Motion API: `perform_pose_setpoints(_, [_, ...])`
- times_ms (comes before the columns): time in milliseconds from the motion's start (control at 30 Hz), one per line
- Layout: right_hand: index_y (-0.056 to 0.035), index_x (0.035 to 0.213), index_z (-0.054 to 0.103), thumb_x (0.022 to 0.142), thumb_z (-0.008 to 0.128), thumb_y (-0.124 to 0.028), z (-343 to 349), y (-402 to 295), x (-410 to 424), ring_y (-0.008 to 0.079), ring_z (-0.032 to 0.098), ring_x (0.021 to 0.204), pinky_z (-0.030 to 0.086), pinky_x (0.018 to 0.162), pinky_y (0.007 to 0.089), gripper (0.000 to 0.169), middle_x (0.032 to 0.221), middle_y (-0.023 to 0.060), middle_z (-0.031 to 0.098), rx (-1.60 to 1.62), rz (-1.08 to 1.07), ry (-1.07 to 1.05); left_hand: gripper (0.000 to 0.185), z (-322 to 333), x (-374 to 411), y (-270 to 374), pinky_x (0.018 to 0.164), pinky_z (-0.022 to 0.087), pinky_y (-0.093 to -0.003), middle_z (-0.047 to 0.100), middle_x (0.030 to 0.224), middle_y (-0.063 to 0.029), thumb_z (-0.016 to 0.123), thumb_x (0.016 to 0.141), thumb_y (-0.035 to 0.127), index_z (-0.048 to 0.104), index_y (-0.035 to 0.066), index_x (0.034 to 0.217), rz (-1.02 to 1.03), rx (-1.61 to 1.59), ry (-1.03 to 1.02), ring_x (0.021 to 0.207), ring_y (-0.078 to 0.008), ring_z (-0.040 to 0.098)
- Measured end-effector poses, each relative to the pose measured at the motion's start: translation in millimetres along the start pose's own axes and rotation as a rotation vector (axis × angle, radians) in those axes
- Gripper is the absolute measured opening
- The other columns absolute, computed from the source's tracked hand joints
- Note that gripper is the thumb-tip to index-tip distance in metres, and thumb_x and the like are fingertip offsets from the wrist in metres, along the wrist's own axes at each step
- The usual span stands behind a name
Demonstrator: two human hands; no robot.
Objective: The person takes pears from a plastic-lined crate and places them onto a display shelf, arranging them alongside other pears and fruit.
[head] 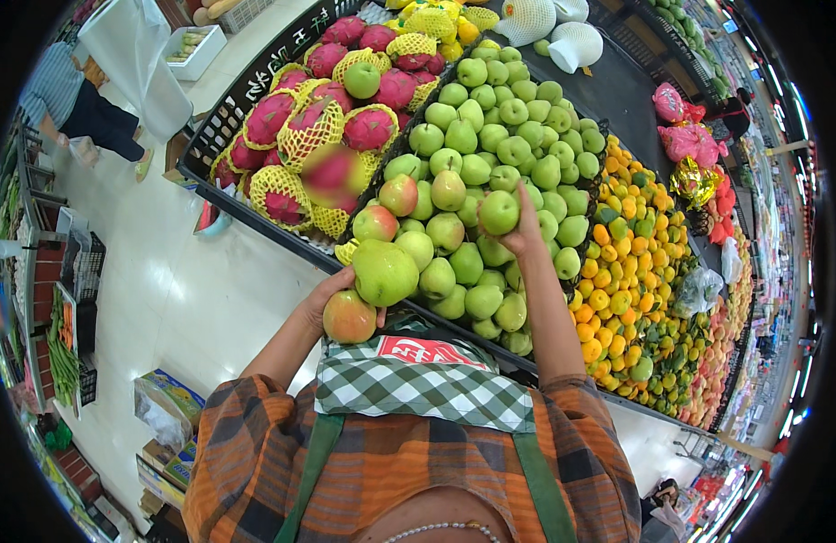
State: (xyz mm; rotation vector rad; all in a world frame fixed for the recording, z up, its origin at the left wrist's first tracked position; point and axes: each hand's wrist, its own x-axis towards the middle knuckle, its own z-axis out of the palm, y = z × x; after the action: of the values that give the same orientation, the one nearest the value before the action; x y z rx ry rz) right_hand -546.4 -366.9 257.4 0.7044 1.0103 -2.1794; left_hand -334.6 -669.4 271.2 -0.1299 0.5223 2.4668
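Note:
A large green pear (385,273) and a red-and-yellow pear (350,317) are held together in my left hand (323,298), close to the apron (424,380) and beside the bin's front edge. My right hand (523,227) reaches over the pile of green pears (482,268), its fingers around a round green fruit (498,212). Reddish pears (399,195) lie on the left side of this pile. Dragon fruits (272,119) in yellow foam nets fill the section to the left, with one green fruit (362,80) resting on them.
Right of the pears are orange citrus fruits (611,251). The black bin edge (268,234) runs in front. White foam-wrapped fruits (574,47) lie at the back. A person (85,102) walks at the upper left, near a plastic bag roll (136,68). Boxes (173,407) stand at lower left.

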Motion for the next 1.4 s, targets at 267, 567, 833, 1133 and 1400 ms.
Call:
perform_pose_setpoints(267, [-0.006, 0.119, 0.048, 0.076, 0.067, -0.022, 1.6, -19.1, -12.2, 0.0252, 0.05, 0.114, 0.042, 0.096, 0.0367, 0.049, 0.122, 0.0124, 0.052, -0.585, -0.458, -0.008, 0.065, 8.5, 17.0, 0.0, 0.067, 0.051, -0.0447, 0.06, 0.098, -0.023, 0.054, 0.083, 0.052, 0.049, -0.001, 0.12, -0.038, 0.019, 0.033, 0.077, -0.0393, 0.062])
perform_pose_setpoints(567, [-0.0138, 0.119, 0.054, 0.061, 0.071, 0.004, 0.7, -20.8, -5.0, 0.0365, 0.04, 0.125, 0.037, 0.103, 0.0401, 0.063, 0.137, 0.0134, 0.042, -1.886, -0.955, -0.083, 0.065, 10.4, 28.9, 0.4, 0.067, 0.052, -0.0437, 0.06, 0.098, -0.0221, 0.055, 0.083, 0.051, 0.048, -0.001, 0.122, -0.051, 0.017, 0.057, 0.077, -0.0388, 0.062])
perform_pose_setpoints(833, [-0.0118, 0.128, 0.049, 0.073, 0.069, -0.007, 1.4, -12.7, -30.7, 0.0311, 0.043, 0.124, 0.038, 0.101, 0.0386, 0.059, 0.133, 0.016, 0.045, -1.901, -1.0, -0.034, 0.055, 24.1, 57.6, 8.6, 0.066, 0.053, -0.0397, 0.061, 0.096, -0.0207, 0.047, 0.091, 0.045, 0.046, -0.001, 0.122, -0.112, 0.107, 0.131, 0.076, -0.0351, 0.064])
perform_pose_setpoints(1133, [-0.0054, 0.132, 0.046, 0.085, 0.061, -0.029, 46.7, 41.5, -105.2, 0.0218, 0.047, 0.117, 0.038, 0.099, 0.0325, 0.055, 0.132, 0.0136, 0.047, -1.081, -0.48, -0.389, 0.048, 51.2, 104.6, 18.1, 0.065, 0.057, -0.0411, 0.061, 0.104, -0.0194, 0.051, 0.092, 0.036, 0.04, 0.005, 0.128, -0.303, 0.087, 0.255, 0.076, -0.0339, 0.066])
perform_pose_setpoints(1400, [-0.0021, 0.131, 0.042, 0.083, 0.062, -0.038, 5.1, 48.9, -68.0, 0.0364, 0.052, 0.109, 0.042, 0.093, 0.0394, 0.063, 0.119, 0.0237, 0.051, -1.511, -0.868, 0.266, 0.052, 54.8, 116.8, 27.9, 0.078, 0.054, -0.0427, 0.058, 0.111, -0.0278, 0.045, 0.092, 0.041, 0.049, -0.003, 0.118, -0.295, 0.095, 0.1, 0.09, -0.0344, 0.063])
